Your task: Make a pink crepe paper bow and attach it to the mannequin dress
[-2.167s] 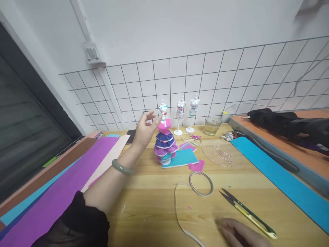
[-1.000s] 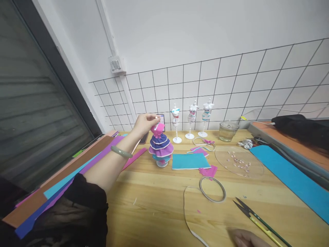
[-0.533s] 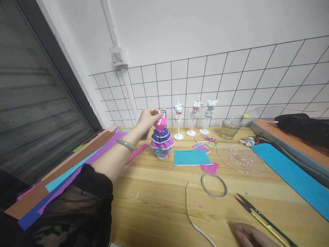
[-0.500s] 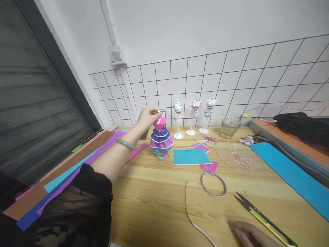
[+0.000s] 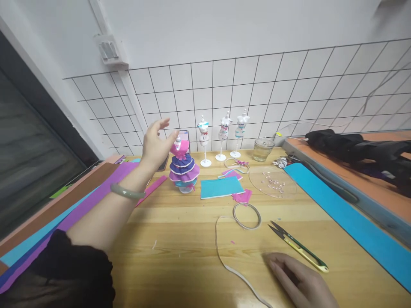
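Note:
A small dress-form mannequin (image 5: 184,169) stands upright on the table in a tiered dress of pink, navy, purple and turquoise with white trim. My left hand (image 5: 157,141), with a jade bangle on its wrist, is raised just left of the mannequin's top. Its thumb and fingers are spread, with nothing between them. Low at the right, my right hand (image 5: 298,278) rests on the table, fingers loosely bent and nothing seen in it. Thread snips (image 5: 298,246) lie just beyond it. A narrow white ribbon (image 5: 229,268) and a roll of tape (image 5: 247,215) are to its left.
Three white mannequins (image 5: 204,134) stand along the back by a glass of water (image 5: 263,149). Turquoise fabric (image 5: 222,188), pink scraps (image 5: 243,196) and a clear disc with small gems (image 5: 272,182) lie mid-table. Coloured strips (image 5: 105,184) cover the left; a blue strip (image 5: 346,222) runs along the right.
My left hand has let go of the mannequin's top, with its fingers now spread and drawn slightly left. The view has shifted right, and more of my right hand shows.

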`<state>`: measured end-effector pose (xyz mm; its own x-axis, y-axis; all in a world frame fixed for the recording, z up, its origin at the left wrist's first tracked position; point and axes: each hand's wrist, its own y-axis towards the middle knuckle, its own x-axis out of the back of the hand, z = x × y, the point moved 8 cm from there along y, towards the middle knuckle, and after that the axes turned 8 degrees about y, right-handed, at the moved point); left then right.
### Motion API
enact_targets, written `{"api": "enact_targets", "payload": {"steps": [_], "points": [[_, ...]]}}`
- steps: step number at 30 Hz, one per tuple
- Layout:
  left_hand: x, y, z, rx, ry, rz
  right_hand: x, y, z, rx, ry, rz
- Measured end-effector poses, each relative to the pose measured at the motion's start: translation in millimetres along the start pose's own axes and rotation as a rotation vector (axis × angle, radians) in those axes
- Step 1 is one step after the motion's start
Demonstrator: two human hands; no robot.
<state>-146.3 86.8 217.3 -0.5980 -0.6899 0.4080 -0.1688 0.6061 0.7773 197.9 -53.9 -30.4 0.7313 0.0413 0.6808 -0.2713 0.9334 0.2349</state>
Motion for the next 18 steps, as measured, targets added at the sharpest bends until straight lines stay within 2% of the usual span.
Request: {"api": "enact_targets", "payload": {"steps": [3, 5, 7, 10, 12, 14, 16, 18], "points": [[20.5, -26.5, -30.1, -0.170, 0.107, -0.081, 1.2, 1.3, 4.7, 0.011, -0.007, 0.036], [23.7, -52.0, -43.9, -0.281, 0.143, -0.041, 9.7, 1.4, 3.7, 0.003, -0.051, 0.011], [18.5, -81.7, -49.3, -0.371, 0.137, 0.066, 24.2, 2.2, -2.2, -0.013, -0.139, -0.056], [-2.8, -130.4, -44.5, -0.437, 0.108, 0.338, 44.6, 5.9, -13.3, 0.001, -0.337, -0.140], [-17.2, -159.8, -36.3, -0.420, 0.102, 0.500, 51.8, 9.4, -22.0, 0.002, -0.464, -0.145], [-27.9, -181.9, -28.3, -0.369, 0.097, 0.603, 55.4, 12.2, -31.5, -0.025, -0.529, -0.122], [-37.5, -197.1, -22.5, -0.310, 0.079, 0.691, 59.1, 13.5, -38.6, -0.061, -0.544, -0.109], [-46.5, -205.7, -19.0, -0.265, 0.064, 0.760, 65.8, 14.5, -40.3, -0.073, -0.522, -0.151]]}}
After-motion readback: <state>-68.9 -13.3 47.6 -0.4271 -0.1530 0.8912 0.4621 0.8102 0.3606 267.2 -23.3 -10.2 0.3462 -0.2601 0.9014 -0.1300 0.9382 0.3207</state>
